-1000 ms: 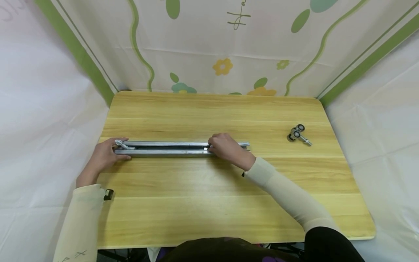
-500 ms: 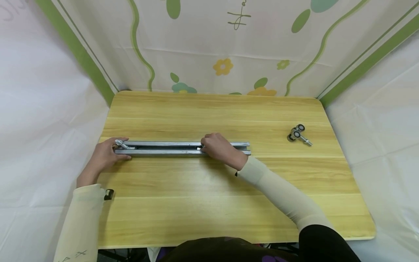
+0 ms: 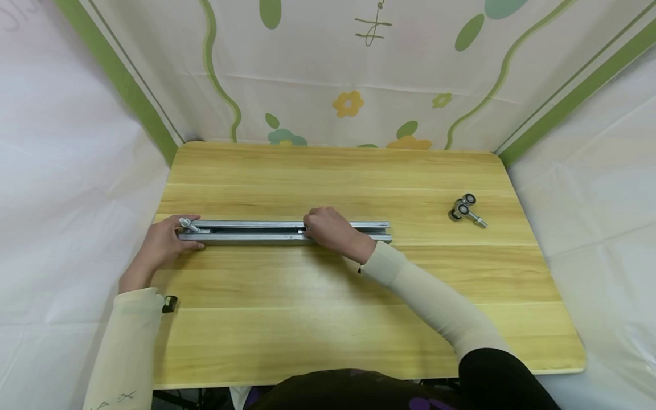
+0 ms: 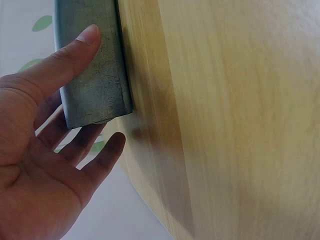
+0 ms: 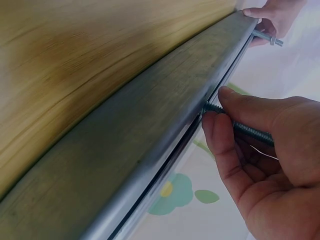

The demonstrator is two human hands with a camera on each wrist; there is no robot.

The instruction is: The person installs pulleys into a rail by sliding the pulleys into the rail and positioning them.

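Note:
A long metal channel rail [image 3: 256, 238] lies across the table, its slot facing up. At its left end my left hand [image 3: 163, 245] grips it, thumb on the near wall and fingers round the far side. A bolt [image 3: 188, 225] with a nut on it stands tilted out of the slot there. My right hand [image 3: 332, 230] is over the rail right of its middle. In the right wrist view, thumb and fingers pinch a threaded bolt [image 5: 255, 133] that comes out of the slot. Its lower end is hidden inside the rail.
A roller piece [image 3: 465, 209] with small wheels and a threaded bolt lies at the right of the wooden table [image 3: 359, 330]. White sheets with green trim close in the sides, and a flower-printed cloth [image 3: 307, 108] hangs behind the far edge.
My right hand has slid left along the rail, taking the bolt with it, so more of the rail's right end shows. The left hand keeps its place on the left end.

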